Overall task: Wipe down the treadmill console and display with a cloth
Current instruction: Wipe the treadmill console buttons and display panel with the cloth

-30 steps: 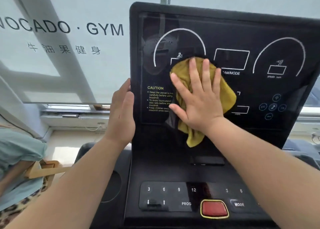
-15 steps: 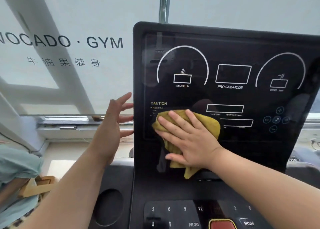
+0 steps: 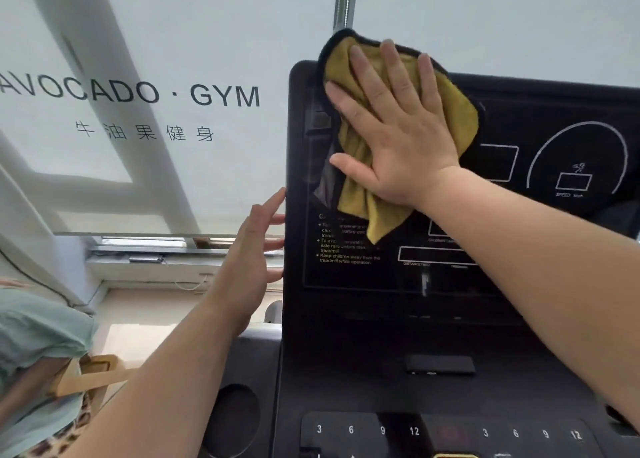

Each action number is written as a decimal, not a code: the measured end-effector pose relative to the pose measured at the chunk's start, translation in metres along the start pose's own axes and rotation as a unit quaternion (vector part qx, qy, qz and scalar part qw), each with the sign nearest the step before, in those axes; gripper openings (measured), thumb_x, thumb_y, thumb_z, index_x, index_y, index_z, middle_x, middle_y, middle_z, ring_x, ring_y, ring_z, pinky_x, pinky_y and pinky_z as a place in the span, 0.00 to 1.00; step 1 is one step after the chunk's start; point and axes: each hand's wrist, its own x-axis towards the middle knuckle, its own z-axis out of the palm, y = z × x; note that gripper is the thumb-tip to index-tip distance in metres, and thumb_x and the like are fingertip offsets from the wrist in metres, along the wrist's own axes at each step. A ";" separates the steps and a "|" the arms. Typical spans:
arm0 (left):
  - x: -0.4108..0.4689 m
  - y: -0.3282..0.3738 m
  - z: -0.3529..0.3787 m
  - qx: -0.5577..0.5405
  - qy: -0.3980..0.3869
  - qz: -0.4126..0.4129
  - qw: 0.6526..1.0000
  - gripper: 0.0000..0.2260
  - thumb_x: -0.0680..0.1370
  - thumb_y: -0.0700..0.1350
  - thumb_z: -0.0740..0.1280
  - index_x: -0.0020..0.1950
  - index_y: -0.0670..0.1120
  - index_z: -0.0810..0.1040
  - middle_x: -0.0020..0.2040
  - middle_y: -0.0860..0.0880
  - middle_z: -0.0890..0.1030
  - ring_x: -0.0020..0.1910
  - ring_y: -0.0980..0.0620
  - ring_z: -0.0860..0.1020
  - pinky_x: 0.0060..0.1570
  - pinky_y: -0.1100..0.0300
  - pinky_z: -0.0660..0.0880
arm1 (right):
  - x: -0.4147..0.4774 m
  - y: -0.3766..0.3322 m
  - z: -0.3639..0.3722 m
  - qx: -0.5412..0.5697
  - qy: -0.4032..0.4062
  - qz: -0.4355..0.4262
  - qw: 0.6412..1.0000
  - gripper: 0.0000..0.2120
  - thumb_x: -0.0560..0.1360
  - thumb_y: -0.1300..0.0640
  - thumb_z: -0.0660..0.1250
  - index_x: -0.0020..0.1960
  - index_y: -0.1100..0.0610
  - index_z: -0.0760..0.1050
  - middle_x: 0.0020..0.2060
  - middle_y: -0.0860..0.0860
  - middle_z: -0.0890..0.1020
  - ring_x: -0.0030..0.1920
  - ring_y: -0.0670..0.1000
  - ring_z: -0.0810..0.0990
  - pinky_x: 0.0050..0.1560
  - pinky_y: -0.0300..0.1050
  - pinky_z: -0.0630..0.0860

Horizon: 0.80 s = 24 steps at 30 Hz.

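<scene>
Cloth [image 3: 460, 111], mustard yellow with a dark edge, lies pressed flat against the upper left corner of the treadmill's black display [image 3: 519, 301], its top fold rising just past the panel's upper edge and one tail hanging down over the white caution text [image 3: 346, 249]. It sits directly under the right hand [image 3: 398, 139], which covers its middle: palm down, fingers spread and straight, pointing up toward the top edge, with yellow fabric showing past the fingertips, to the right of the hand and below the wrist. The hand presses rather than grips, so the fingers are apart and not curled around the cloth.

Beside the display's left edge the left hand [image 3: 249, 260] is open and holds nothing, fingers loosely spread, their tips at or just touching the panel's side; I cannot tell which. Below the screen the console [image 3: 346, 381] slopes toward the camera, with a row of number keys [image 3: 446, 431] marked 3, 6, 9, 12 along the bottom and a round cup recess [image 3: 233, 419] at its left. Behind everything hangs a pale window blind [image 3: 138, 42] printed with AVOCADO · GYM.
</scene>
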 end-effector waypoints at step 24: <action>0.006 -0.008 -0.014 -0.023 -0.022 -0.029 0.999 0.33 0.73 0.74 0.39 0.69 0.69 0.74 0.66 0.60 0.79 0.66 0.53 0.77 0.59 0.41 0.77 | 0.003 0.021 0.004 -0.032 -0.005 -0.128 0.991 0.39 0.80 0.28 0.48 0.84 0.47 0.51 0.84 0.54 0.50 0.83 0.64 0.47 0.80 0.68 0.44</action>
